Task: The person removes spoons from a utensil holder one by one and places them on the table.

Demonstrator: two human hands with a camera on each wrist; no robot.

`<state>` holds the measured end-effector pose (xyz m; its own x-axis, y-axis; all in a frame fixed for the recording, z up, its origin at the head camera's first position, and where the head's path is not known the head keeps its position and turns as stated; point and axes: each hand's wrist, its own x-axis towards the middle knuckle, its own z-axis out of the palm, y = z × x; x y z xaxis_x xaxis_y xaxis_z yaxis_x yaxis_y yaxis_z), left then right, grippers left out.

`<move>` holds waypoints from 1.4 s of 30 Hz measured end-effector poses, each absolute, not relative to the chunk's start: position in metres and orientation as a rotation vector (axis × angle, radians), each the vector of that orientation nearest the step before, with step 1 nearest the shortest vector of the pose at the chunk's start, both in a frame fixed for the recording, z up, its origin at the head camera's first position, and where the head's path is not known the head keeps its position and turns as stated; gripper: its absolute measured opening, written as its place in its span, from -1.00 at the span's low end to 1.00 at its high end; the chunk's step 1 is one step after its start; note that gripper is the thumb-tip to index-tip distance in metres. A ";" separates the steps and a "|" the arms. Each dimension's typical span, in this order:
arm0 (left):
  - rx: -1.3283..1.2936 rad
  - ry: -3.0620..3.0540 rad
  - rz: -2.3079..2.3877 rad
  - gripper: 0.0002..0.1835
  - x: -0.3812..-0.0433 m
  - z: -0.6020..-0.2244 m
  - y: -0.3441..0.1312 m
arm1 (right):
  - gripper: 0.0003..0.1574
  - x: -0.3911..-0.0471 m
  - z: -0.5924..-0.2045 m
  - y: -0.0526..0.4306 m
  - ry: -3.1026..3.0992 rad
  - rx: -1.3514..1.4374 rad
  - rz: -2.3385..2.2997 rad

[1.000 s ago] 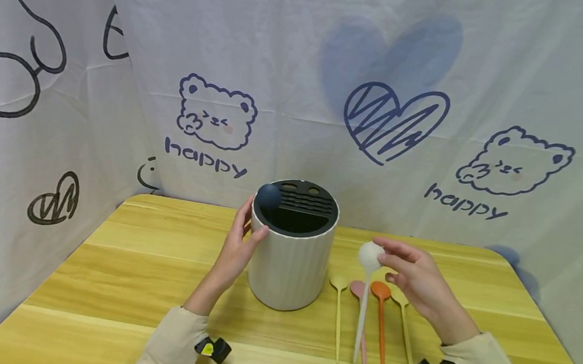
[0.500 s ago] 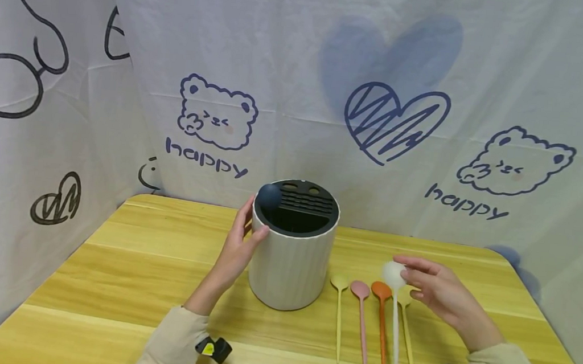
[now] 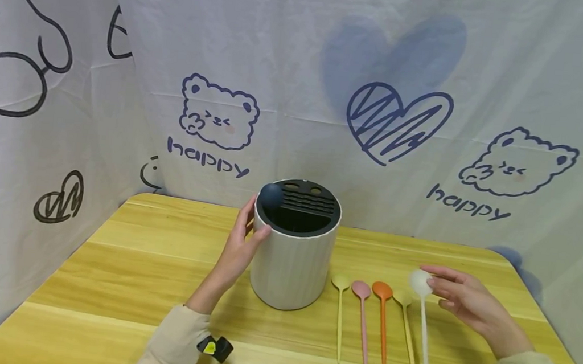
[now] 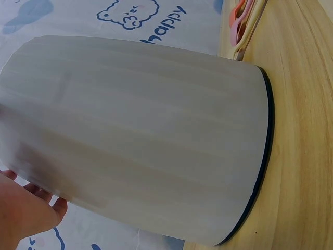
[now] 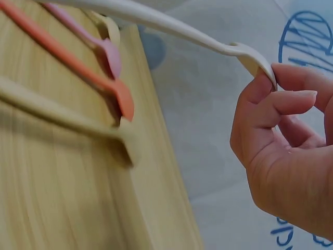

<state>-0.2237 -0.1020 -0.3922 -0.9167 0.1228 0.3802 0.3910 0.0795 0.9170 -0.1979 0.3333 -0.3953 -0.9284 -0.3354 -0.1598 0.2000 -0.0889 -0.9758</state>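
A white ribbed utensil holder (image 3: 291, 273) with a black slotted top stands upright on the table. My left hand (image 3: 239, 246) holds its left side, thumb near the front rim and fingers round the side. A dark blue round piece (image 3: 271, 196), like a spoon's bowl, shows at the top's left; anything below it is hidden. My right hand (image 3: 472, 302) pinches a white spoon (image 3: 424, 329) by the edge of its bowl, handle pointing down towards me. Beside it lie a yellow spoon (image 3: 408, 328), an orange spoon (image 3: 383, 320), a pink spoon (image 3: 362, 319) and a pale yellow spoon (image 3: 339, 311).
The wooden table (image 3: 126, 260) has bare wood to the left of the holder and beyond the spoons. A white printed cloth (image 3: 298, 91) hangs behind the table and along both sides. Each wrist carries a small black camera.
My right hand has carried the white spoon rightwards and lower, from above the pink spoon to the right of the row. The left hand and holder have stayed put.
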 end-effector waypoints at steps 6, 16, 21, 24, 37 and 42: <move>-0.526 -2.142 -1.937 -0.22 -0.224 -0.392 -0.102 | -0.63 -0.202 -0.400 0.345 1.812 -0.117 -2.071; -0.523 -2.142 -1.943 -0.21 -0.224 -0.391 -0.102 | -0.65 -0.208 -0.414 0.361 1.866 -0.029 -2.030; -0.515 -2.148 -1.941 -0.21 -0.224 -0.392 -0.102 | -0.65 -0.211 -0.421 0.367 1.853 -0.007 -2.027; -0.508 -2.154 -1.938 -0.21 -0.224 -0.392 -0.102 | -0.64 -0.212 -0.426 0.370 1.804 -0.023 -2.039; -0.506 -2.165 -1.928 -0.21 -0.224 -0.392 -0.102 | -0.59 -0.217 -0.441 0.376 1.757 -0.015 -1.966; -0.504 -2.165 -1.927 -0.22 -0.225 -0.392 -0.101 | -0.65 -0.219 -0.444 0.376 1.759 0.033 -1.942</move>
